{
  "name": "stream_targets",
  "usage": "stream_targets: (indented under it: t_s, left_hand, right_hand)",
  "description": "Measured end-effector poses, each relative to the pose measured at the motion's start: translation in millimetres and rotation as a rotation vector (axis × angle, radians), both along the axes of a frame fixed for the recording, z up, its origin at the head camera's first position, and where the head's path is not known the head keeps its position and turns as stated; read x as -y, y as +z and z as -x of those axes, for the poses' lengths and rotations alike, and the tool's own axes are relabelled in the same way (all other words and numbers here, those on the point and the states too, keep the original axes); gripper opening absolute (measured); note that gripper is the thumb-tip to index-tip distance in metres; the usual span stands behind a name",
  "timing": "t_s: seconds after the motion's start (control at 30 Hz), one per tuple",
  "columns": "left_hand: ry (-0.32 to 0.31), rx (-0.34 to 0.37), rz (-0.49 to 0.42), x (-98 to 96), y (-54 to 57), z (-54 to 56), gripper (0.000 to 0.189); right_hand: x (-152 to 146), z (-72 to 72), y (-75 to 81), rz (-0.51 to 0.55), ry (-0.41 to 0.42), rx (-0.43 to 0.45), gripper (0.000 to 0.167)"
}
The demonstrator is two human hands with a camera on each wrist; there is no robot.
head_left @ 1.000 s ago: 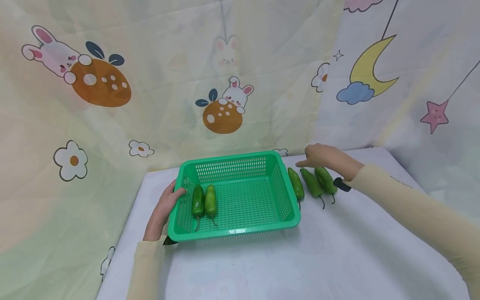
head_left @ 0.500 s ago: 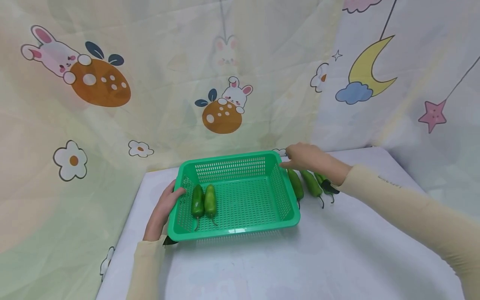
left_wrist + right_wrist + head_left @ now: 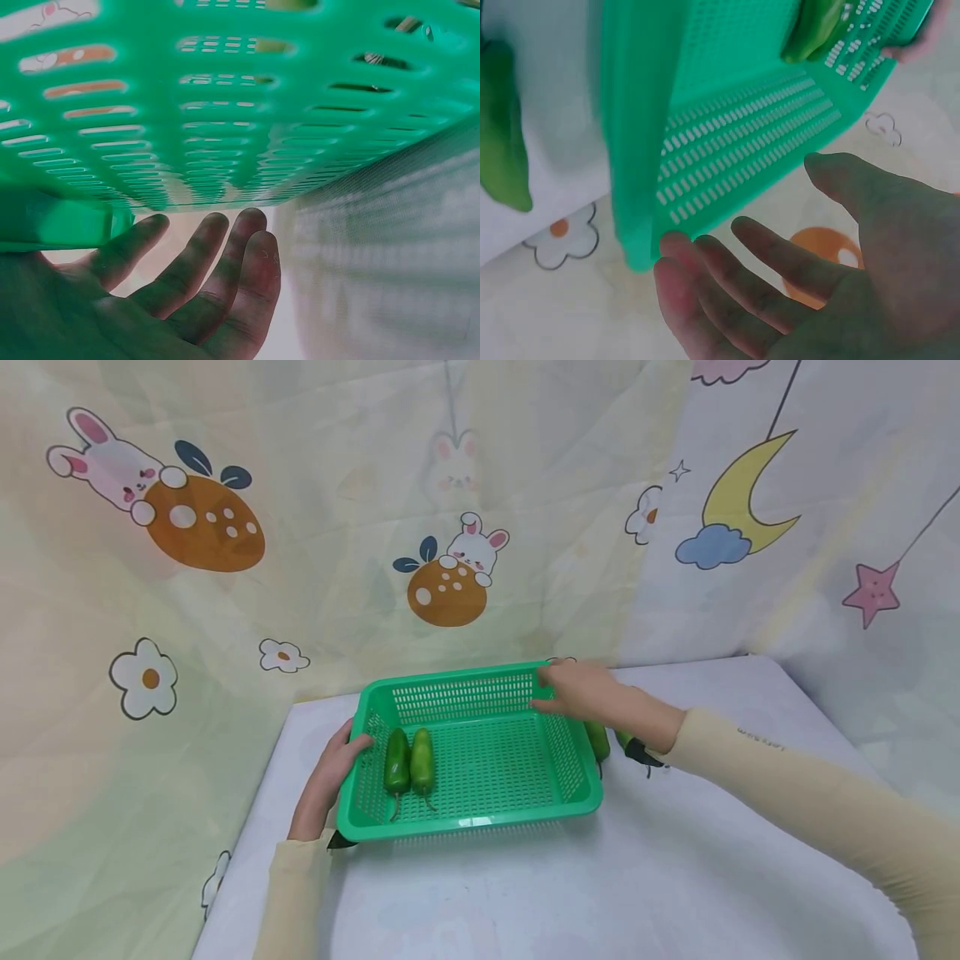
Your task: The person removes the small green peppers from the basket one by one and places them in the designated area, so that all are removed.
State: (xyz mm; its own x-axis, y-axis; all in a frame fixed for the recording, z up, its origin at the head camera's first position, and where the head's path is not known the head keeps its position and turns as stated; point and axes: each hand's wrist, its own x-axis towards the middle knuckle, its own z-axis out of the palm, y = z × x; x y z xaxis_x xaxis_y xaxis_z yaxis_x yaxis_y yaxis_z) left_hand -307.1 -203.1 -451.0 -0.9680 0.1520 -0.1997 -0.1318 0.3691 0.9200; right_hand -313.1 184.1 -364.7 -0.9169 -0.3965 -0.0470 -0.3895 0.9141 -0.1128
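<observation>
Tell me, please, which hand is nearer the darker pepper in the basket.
Left: the left hand holds the basket near the darker pepper; the right hand is at the opposite end.

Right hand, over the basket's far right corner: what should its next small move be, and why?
Probably reach left toward the lighter pepper: the right hand is empty with fingers apart, that pepper is the nearer of the two in the green basket, and the left hand holds the basket's left side.

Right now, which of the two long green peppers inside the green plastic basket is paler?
The pale green pepper, farther from the left hand; the dark green pepper beside it is nearer.
</observation>
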Motion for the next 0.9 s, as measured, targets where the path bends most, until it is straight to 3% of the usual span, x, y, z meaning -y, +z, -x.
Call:
stream_targets:
  t_s: [0.13,0.3,0.5,0.63,0.8,0.9]
  left_hand:
    - [-0.003,-0.003,-0.004,0.4,-0.2,0.0,0.063]
    - [-0.011,-0.014,-0.006,-0.3,1.0,-1.9,0.064]
    - [-0.013,-0.014,0.014,-1.0,2.9,-3.2,0.063]
    - [-0.012,-0.021,0.001,3.2,-9.9,5.3,0.064]
    - [0.0,-0.043,0.004,9.7,-29.5,15.3,0.063]
    - [0.002,-0.058,0.014,10.7,-34.1,16.3,0.063]
  right_hand:
    - [10,-1.9,-3.3,0.033,0.013,0.063,0.046]
    - [20,-1.4,-4.1,0.181,0.097,0.224,0.043]
    - [35,0.0,-6.2,0.451,0.057,0.547,0.041]
    - [45,5.1,-18.9,0.543,0.001,0.685,0.044]
    - [60,10.7,-35.2,0.563,-0.022,0.759,0.05]
    - [68,13.7,-43.2,0.58,-0.025,0.804,0.053]
